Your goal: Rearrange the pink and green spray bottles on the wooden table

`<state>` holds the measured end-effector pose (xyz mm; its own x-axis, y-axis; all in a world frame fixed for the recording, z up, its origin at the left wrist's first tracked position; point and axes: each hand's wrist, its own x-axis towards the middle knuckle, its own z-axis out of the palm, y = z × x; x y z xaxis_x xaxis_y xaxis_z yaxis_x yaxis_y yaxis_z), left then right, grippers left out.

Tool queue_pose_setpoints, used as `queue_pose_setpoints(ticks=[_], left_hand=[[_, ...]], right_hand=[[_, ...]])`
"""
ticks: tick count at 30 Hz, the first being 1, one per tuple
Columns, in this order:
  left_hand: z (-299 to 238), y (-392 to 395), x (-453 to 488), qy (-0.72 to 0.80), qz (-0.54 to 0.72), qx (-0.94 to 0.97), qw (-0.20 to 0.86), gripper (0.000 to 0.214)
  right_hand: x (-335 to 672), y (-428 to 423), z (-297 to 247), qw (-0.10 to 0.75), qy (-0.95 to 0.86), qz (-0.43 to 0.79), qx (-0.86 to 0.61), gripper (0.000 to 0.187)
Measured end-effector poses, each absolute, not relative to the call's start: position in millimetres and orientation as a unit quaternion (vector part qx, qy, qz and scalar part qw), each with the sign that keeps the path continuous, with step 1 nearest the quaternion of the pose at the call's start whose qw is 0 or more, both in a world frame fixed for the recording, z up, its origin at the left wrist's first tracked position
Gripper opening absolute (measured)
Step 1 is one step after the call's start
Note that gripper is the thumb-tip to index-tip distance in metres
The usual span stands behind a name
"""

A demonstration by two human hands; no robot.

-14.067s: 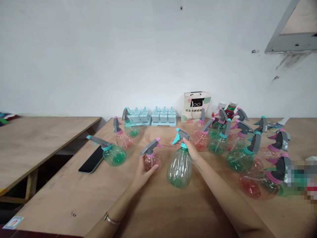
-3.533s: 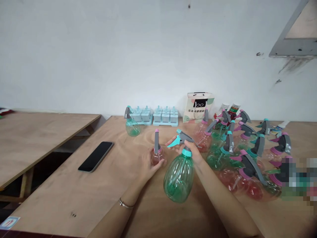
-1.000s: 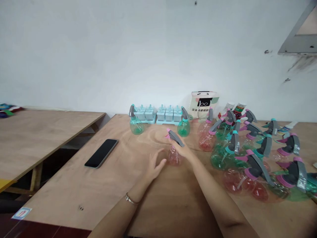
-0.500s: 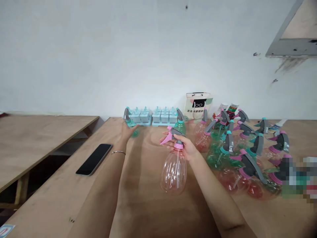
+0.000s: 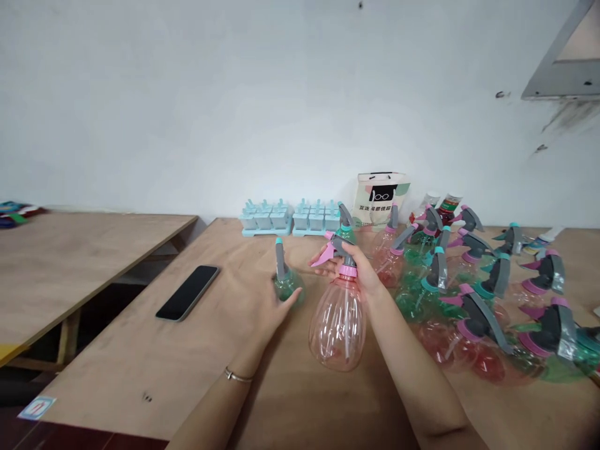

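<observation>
My right hand [image 5: 363, 275] grips the neck of a clear pink spray bottle [image 5: 338, 322] with a pink and grey trigger head, held tilted just above the wooden table [image 5: 197, 356]. My left hand [image 5: 269, 306] is wrapped round a small green spray bottle [image 5: 287, 282] that stands upright on the table, its grey trigger pointing up. Another green spray bottle [image 5: 345, 226] stands behind, close to the pink bottle's trigger.
Several pink and green spray bottles [image 5: 469, 294] crowd the right side of the table. Two pale blue ice-pop moulds [image 5: 290, 217] and a small paper bag [image 5: 380, 200] line the white wall. A black phone [image 5: 187, 292] lies at the left; a second table [image 5: 70, 262] stands further left.
My left hand pulled the small green bottle from the back near the moulds to the middle of the table. My right hand kept hold of the pink bottle, almost unmoved.
</observation>
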<state>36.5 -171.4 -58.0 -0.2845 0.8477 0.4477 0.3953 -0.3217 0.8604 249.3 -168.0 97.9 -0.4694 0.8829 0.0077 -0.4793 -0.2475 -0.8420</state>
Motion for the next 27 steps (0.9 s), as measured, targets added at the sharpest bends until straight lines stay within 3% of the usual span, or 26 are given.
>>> queue_pose_setpoints(ticks=[8, 12, 27], left_hand=[[-55.0, -184.4, 42.9, 0.55, 0.537, 0.595, 0.235, 0.063], [-53.8, -183.5, 40.2, 0.548, 0.529, 0.603, 0.238, 0.064], [-44.3, -188.6, 41.4, 0.548, 0.522, 0.614, 0.226, 0.058]], right_hand=[[247.5, -169.7, 103.5, 0.515, -0.421, 0.715, -0.215, 0.024], [248.7, -172.9, 107.8, 0.504, -0.46, 0.706, -0.192, 0.02], [248.5, -174.0, 110.1, 0.557, -0.39, 0.708, -0.189, 0.022]])
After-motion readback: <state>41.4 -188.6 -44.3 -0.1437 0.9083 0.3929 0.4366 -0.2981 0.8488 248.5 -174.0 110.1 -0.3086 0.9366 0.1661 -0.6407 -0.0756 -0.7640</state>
